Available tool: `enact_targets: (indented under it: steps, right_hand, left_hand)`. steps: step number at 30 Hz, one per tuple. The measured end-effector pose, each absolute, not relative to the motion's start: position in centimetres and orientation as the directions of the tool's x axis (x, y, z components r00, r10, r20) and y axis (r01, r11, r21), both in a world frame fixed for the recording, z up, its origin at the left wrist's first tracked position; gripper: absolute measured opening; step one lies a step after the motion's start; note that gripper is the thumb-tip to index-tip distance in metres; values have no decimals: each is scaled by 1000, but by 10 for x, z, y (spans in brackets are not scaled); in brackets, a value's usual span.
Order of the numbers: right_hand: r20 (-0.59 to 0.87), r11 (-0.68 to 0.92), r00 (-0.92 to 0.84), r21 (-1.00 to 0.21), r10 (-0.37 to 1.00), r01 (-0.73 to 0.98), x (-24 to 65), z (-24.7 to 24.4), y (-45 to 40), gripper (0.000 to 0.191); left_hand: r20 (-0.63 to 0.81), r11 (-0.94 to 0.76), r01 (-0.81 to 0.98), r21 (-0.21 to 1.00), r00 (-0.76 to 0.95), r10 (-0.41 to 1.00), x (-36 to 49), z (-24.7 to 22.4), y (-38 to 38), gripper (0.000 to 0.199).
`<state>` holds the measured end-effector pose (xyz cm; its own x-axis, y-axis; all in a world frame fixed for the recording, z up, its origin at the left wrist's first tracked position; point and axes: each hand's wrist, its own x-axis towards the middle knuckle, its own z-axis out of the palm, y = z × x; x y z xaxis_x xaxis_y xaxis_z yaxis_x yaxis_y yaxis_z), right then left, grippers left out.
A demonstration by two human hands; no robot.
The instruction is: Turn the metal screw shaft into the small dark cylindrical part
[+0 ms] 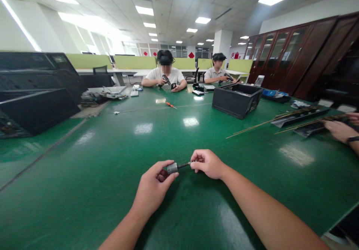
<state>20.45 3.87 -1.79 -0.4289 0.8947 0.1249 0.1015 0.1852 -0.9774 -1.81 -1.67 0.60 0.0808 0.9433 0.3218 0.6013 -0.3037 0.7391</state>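
Just above the green tabletop, my left hand (157, 180) is closed round a short grey metal cylinder (172, 168), held between thumb and fingers. It looks like a small motor. A thin dark shaft (183, 165) sticks out of the cylinder toward the right. At the far end of that shaft, my right hand (206, 164) pinches its tip with thumb and fingers. A small shiny bit shows between the right fingers, too small to name. The shaft lies nearly level, spanning the gap between both hands.
An orange-handled screwdriver (171, 105) lies ahead on the green table (112, 160). A black metal case (235, 100) stands to the right, a larger dark case (36, 104) to the left. Thin brass-coloured rods (252, 128) lie near a co-worker's hand (340, 130). Two people sit opposite, holding tools.
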Motion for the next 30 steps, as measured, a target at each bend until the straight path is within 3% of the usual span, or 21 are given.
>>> enact_targets:
  steps: [30]
  right_hand:
    - [130,185,-416,-978,900,94,208,-15,39,11]
  left_hand:
    - [279,-266,588,764,71,958,-20,6,-17,35]
